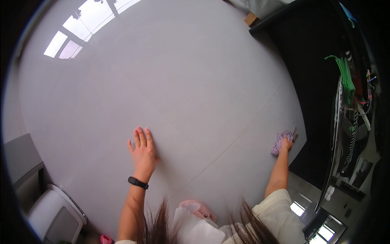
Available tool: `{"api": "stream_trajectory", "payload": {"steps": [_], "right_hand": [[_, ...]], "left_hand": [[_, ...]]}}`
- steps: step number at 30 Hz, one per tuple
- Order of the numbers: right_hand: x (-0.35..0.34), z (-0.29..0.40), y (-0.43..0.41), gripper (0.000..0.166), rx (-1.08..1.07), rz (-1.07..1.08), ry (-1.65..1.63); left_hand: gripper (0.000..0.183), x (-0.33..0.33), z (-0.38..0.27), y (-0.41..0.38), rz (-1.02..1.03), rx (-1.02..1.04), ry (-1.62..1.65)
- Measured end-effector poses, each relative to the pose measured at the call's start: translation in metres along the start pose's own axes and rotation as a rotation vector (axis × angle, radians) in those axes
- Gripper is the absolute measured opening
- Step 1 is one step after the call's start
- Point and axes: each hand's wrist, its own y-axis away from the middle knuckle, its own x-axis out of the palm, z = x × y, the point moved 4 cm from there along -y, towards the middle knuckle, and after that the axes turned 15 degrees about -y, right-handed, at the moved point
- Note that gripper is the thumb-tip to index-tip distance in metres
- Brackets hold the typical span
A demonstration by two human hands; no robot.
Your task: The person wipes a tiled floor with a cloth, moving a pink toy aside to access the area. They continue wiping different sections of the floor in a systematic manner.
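Light grey glossy floor tiles with thin joints spread before me. My left hand is on the floor left of centre, palm down with fingers apart and nothing held; a black wristband is on that wrist. Far to the right, my right hand is on a crumpled lilac cloth, close to the edge of a black piece of furniture or panel. The fingers of that hand are partly hidden, and a small greyish smear or object shows just beyond them.
A pink slipper lies at the bottom centre. At lower left stand a white and grey bin-like container and a grey panel. A folded green cloth hangs among cluttered items at right. A small wooden block shows at the top.
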Motion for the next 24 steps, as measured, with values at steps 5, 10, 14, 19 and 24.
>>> {"api": "stream_trajectory", "payload": {"steps": [5, 10, 14, 19, 24], "right_hand": [[0.072, 0.092, -0.017, 0.062, -0.121, 0.186, -0.149], [0.149, 0.286, 0.004, 0.057, -0.560, 0.470, -0.251], [0.198, 0.420, 0.158, 0.053, -0.964, 0.619, -0.220], [0.197, 0.490, 0.407, 0.051, -1.560, 1.002, -0.462], [0.159, 0.420, 0.612, 0.036, -2.013, 1.147, -0.399]], "left_hand": [[0.126, 0.005, 0.013, 0.002, -0.006, 0.001, -0.042], [0.124, 0.006, -0.001, -0.005, -0.007, 0.042, -0.057], [0.119, 0.004, 0.004, -0.002, 0.004, 0.028, -0.095], [0.125, 0.000, 0.005, -0.001, 0.060, 0.008, -0.100], [0.120, -0.003, -0.002, -0.005, 0.083, 0.022, -0.052]]}}
